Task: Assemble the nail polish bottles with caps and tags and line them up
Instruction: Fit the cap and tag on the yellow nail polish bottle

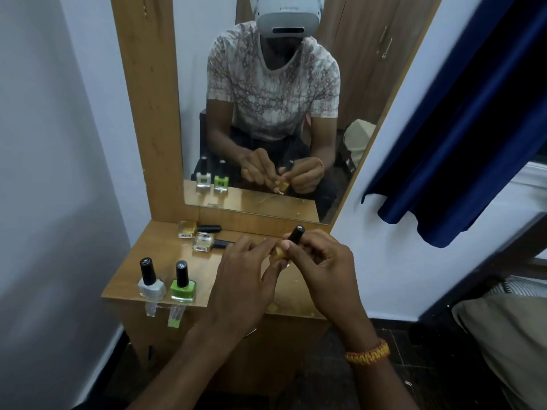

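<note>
Both hands meet over the middle of the wooden dresser shelf (139, 261). My left hand (245, 276) grips a gold nail polish bottle (278, 252), mostly hidden by fingers. My right hand (319, 261) pinches its black cap (297, 234), which points up and away. A grey bottle (151, 281) and a green bottle (183, 283) stand upright with black caps side by side at the shelf's front left edge. Two more bottles lie on their sides at the back left: a gold one (188, 228) and a clear one (204, 241), each with a barcode tag.
A mirror (266, 113) in a wooden frame rises behind the shelf and reflects the person and bottles. A white wall is on the left, a blue curtain (461, 143) hangs on the right, and a cushion (509, 335) sits at the lower right.
</note>
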Tool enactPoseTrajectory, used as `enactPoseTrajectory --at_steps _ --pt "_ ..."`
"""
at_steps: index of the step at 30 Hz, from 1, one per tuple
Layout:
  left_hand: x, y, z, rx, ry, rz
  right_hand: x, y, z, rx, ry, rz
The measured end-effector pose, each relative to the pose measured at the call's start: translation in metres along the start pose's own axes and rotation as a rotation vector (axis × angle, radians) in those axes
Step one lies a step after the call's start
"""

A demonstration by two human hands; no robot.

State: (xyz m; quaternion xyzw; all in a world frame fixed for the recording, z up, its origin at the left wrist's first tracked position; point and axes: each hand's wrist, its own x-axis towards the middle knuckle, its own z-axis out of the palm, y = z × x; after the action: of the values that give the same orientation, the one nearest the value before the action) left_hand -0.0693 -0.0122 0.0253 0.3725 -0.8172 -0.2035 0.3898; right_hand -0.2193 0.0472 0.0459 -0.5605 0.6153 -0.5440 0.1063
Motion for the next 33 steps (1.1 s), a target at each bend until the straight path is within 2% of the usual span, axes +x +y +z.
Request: enactPoseTrajectory --at_steps 4,7,10,15,18,24,27,33 --pt "-0.001 -0.001 0.0 -0.001 0.031 -0.001 -0.005 -0.009 0.014 -0.017 0.136 -0.027" --pt "-0.003 -0.001 -0.003 -0.008 0.029 -0.007 -0.005 -0.007 0.016 0.002 0.148 0.0" --pt "-0.007 0.0 -0.006 -0.018 0.024 -0.013 -0.002 -0.002 0.008 0.006 0.082 0.028" --pt "-0.009 -0.003 -0.011 -0.099 0.044 -0.046 -0.002 0.001 -0.004 -0.019 -0.144 -0.001" --pt "-0.013 -0.004 -0.016 -0.147 0.025 -0.073 -0.002 0.003 -0.011 0.002 -0.172 0.0" --pt "-0.018 -0.01 -0.015 0.195 -0.026 -0.11 0.002 0.01 -0.027 0.076 0.106 0.11" --pt "-0.015 -0.008 -0.013 0.318 -0.114 -0.039 -0.001 0.011 -0.024 0.063 0.086 0.126" --pt "-0.006 -0.018 -0.012 0.377 -0.224 -0.069 -0.005 0.012 -0.023 -0.005 -0.028 0.118"
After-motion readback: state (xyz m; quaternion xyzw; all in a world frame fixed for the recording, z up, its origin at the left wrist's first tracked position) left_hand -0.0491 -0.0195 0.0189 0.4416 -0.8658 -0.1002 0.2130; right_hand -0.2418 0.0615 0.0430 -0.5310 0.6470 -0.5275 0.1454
